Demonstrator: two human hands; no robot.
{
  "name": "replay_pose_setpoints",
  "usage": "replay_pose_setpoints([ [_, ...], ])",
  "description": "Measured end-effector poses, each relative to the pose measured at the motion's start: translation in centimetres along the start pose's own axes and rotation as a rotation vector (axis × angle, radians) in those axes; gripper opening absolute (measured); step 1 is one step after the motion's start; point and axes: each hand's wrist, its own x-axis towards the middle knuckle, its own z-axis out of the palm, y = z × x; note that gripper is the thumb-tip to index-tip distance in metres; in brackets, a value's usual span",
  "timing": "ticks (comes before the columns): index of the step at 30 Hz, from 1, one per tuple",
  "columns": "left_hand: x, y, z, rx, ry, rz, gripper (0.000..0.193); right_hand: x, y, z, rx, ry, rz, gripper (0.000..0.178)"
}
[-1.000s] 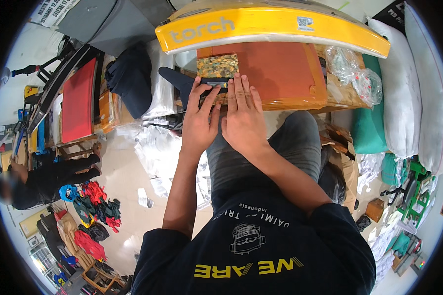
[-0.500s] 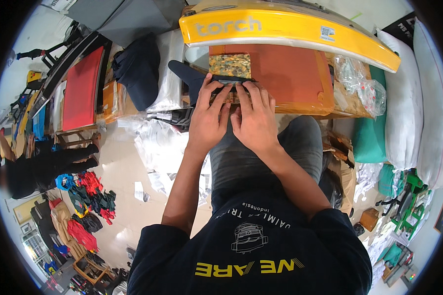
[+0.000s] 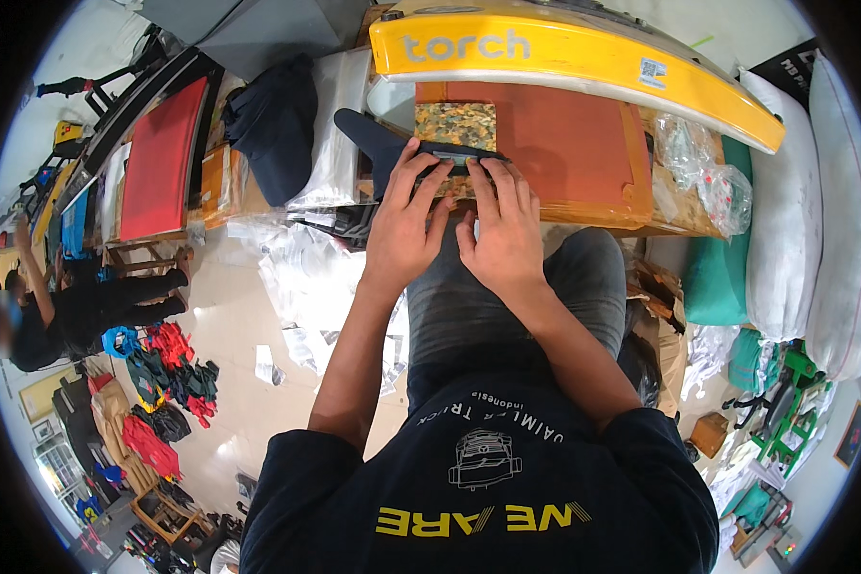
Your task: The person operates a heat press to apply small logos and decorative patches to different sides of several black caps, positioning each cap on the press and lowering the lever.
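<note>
Landmark: speckled block [image 3: 456,122], mottled yellow, brown and dark; lies on the left part of the table [image 3: 574,158], whose reddish-brown top is taped along the edge.
Dark cloth piece [image 3: 378,143]: laid across the middle of the speckled block; mottled surface shows beyond it and on its near side. A rounded tab sticks out to the left of the block.
Greyish strip [image 3: 454,160]: on the cloth, over the block, between the fingertips of both hands.
Left hand [image 3: 407,230]: near side of the block. Fingers bent and somewhat apart, tips down by the strip's left end; thumb held away from them.
Right hand [image 3: 504,234]: near side of the block. Fingers bent, closer together, tips down by the strip's right end; thumb out toward the left hand.
Hand spacing: hands apart, thumbs not touching. Pressing force: cannot tell.
Beyond the block: long yellow panel [image 3: 574,53].
Left of the block: clear plastic sheets [image 3: 332,134], then a navy cap-like item [image 3: 273,129]; far left, another person [image 3: 96,311] in dark clothing.
Right of the block: clear plastic bag [image 3: 708,177]; farther out, green sack [image 3: 722,244] and white sack [image 3: 780,220].
</note>
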Motion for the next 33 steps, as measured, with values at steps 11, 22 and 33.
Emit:
replay_pose_setpoints([
  [11,0.0,0.0,0.2,0.008,0.014,0.009,0.044,0.0,0.0,0.0,0.017,-0.010,0.021,0.080],
  [22,3.1,0.3,-2.2,0.129,-0.088,0.008,0.037,3.1,0.7,-1.2,0.100,0.022,0.033,0.043],
  [33,5.6,-0.2,-2.5,0.106,-0.163,-0.031,0.024,6.6,5.4,-3.0,0.376,-0.215,-0.028,0.025],
])
